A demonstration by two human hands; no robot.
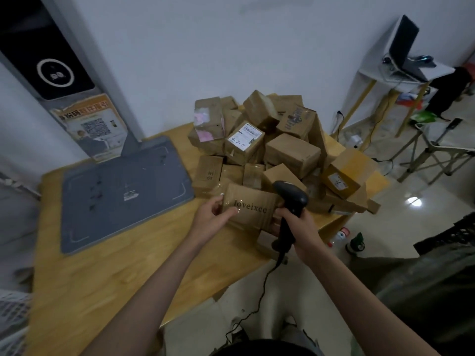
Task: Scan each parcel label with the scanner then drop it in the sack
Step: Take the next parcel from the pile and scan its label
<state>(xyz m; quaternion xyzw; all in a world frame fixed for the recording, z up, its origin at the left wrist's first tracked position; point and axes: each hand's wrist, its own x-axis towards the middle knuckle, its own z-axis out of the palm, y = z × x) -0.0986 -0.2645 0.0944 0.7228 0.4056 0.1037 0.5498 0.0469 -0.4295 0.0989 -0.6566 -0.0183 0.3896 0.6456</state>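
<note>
Right hand [300, 222] grip wraps scanner [290, 201] handle; left hand [213, 214] pinches parcel [250, 206] edge.

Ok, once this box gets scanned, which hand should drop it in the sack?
Left, probably. The left hand already grips the printed parcel by its edge, while the right hand is wrapped around the scanner handle. The sack itself isn't clearly identifiable here.

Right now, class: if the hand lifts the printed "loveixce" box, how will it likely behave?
The loveixce box looks like stiff cardboard, so it should keep its shape. The left hand alone grips one end, suggesting it is light. Its glossy taped face may be slippery.
</note>
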